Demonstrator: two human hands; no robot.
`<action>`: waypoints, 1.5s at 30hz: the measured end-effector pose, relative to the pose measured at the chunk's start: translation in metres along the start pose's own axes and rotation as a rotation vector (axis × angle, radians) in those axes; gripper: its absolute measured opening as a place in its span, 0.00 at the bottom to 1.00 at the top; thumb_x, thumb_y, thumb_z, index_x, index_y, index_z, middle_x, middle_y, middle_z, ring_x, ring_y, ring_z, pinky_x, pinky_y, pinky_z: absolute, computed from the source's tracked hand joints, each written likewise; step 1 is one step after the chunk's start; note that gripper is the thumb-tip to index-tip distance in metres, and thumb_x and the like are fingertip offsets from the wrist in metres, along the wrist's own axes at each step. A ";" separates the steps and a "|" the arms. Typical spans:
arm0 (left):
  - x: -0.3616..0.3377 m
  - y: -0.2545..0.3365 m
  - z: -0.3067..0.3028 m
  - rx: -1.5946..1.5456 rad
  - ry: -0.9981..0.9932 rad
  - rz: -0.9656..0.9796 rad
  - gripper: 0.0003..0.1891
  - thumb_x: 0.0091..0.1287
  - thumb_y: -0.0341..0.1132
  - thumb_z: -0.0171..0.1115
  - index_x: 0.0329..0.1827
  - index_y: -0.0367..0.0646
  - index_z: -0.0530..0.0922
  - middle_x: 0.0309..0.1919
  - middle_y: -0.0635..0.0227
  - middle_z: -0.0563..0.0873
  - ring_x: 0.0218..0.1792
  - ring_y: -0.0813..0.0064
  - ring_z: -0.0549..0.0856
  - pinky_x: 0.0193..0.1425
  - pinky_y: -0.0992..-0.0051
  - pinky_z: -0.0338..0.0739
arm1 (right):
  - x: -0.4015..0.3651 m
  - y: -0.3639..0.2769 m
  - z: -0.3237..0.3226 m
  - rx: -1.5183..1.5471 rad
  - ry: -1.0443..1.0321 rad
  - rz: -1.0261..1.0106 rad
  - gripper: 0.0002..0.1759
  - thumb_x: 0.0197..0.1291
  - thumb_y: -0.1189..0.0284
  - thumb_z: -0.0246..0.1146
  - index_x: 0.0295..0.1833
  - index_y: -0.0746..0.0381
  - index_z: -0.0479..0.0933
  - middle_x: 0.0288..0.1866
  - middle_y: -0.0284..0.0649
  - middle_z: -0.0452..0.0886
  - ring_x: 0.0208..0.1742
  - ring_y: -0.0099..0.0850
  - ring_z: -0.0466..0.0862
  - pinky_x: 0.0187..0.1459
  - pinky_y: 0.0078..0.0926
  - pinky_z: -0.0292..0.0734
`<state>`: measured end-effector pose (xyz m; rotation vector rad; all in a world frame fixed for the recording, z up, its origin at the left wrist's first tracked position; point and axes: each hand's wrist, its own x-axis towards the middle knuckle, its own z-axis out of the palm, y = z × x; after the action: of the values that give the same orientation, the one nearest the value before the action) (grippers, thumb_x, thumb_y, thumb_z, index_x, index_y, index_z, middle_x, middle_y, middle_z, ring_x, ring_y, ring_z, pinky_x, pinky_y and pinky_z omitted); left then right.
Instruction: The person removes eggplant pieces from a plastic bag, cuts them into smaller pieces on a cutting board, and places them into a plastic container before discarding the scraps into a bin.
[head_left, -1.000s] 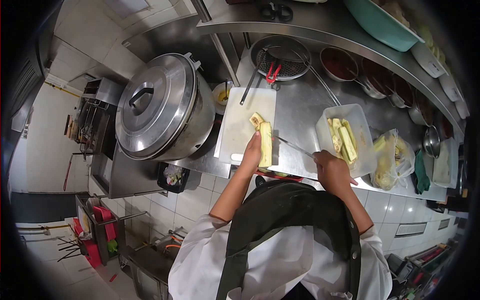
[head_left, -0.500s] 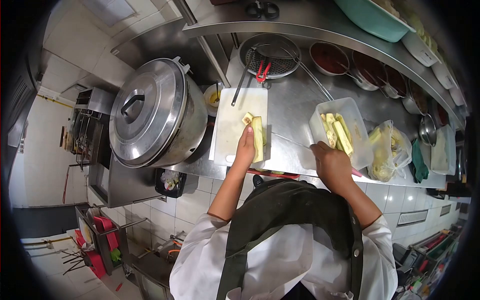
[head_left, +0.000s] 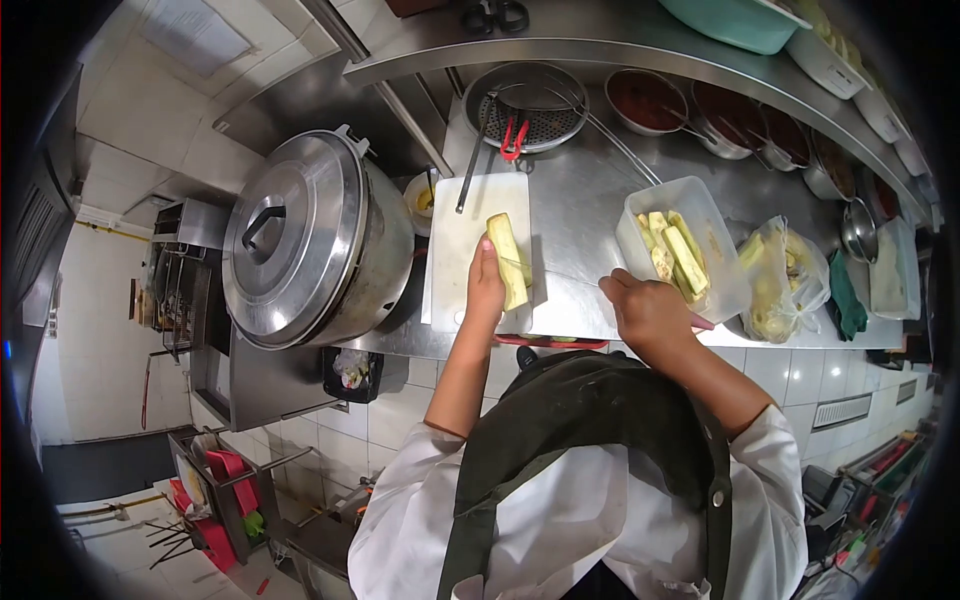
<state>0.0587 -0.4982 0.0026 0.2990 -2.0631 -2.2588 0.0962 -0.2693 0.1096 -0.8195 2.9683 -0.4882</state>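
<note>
Has the piece (head_left: 508, 265) farther up the board (head_left: 455, 250) than half a second ago, with its far end swung leftward; no longer shows the short stub beyond it. Holds the piece over the board, toward the right edge, pinched in the left hand (head_left: 486, 285) between a thumb along the left side and fingers mostly hidden. Cannot tell whether resting on the board or lifted off it. Curls the right hand (head_left: 648, 310) firmly round the handle of the knife (head_left: 566, 278), with the blade reaching leftward to the piece. Cannot tell how deep, or even whether cutting.

Risks, most of all, a nick to the left thumb, by the look of it: from a blade so near, and from flesh likely damp and slick under the grip. Could also end in a ragged cut, through a twist of the wrist or weak support under the near end. Might bump the tub (head_left: 728, 285), from working just beside it.

Points the piece mostly away from the body, far end leaning slightly left, near end toward the apron (head_left: 570, 420). Sets the long axis crosswise to the blade, not quite square, and roughly along the length of the board.
</note>
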 end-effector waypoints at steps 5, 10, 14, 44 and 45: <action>0.005 0.003 -0.008 -0.019 -0.012 0.032 0.27 0.75 0.50 0.34 0.63 0.35 0.66 0.49 0.60 0.78 0.49 0.73 0.77 0.54 0.75 0.71 | -0.007 0.009 0.004 -0.010 0.000 0.002 0.06 0.49 0.76 0.52 0.34 0.63 0.71 0.32 0.42 0.76 0.25 0.41 0.80 0.27 0.37 0.74; 0.012 -0.007 -0.008 -0.049 -0.020 0.034 0.26 0.75 0.48 0.34 0.63 0.36 0.65 0.49 0.61 0.78 0.47 0.73 0.79 0.52 0.75 0.72 | -0.004 -0.002 -0.006 -0.085 -0.027 -0.072 0.05 0.49 0.75 0.53 0.33 0.63 0.71 0.32 0.41 0.76 0.24 0.38 0.81 0.25 0.34 0.74; 0.011 0.003 -0.008 -0.099 -0.018 0.078 0.26 0.75 0.48 0.35 0.64 0.36 0.65 0.51 0.62 0.77 0.46 0.74 0.78 0.52 0.75 0.72 | -0.012 0.013 0.007 -0.102 -0.011 -0.093 0.04 0.48 0.77 0.54 0.32 0.63 0.70 0.31 0.40 0.76 0.22 0.36 0.80 0.23 0.32 0.73; 0.006 0.012 -0.001 -0.024 -0.055 0.310 0.30 0.73 0.54 0.32 0.67 0.39 0.61 0.52 0.62 0.75 0.45 0.75 0.78 0.49 0.77 0.73 | 0.003 0.016 -0.003 0.750 -0.106 0.372 0.11 0.62 0.70 0.55 0.36 0.68 0.76 0.22 0.49 0.75 0.24 0.39 0.76 0.31 0.36 0.68; 0.001 0.021 0.004 0.008 -0.047 0.343 0.31 0.73 0.54 0.32 0.67 0.38 0.61 0.53 0.62 0.74 0.46 0.75 0.77 0.50 0.76 0.72 | 0.005 0.015 -0.003 0.769 -0.117 0.382 0.12 0.62 0.69 0.55 0.36 0.68 0.75 0.22 0.49 0.74 0.24 0.38 0.75 0.31 0.35 0.67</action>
<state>0.0551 -0.4965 0.0239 -0.1031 -1.9655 -2.0695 0.0838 -0.2586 0.1082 -0.1877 2.3976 -1.3468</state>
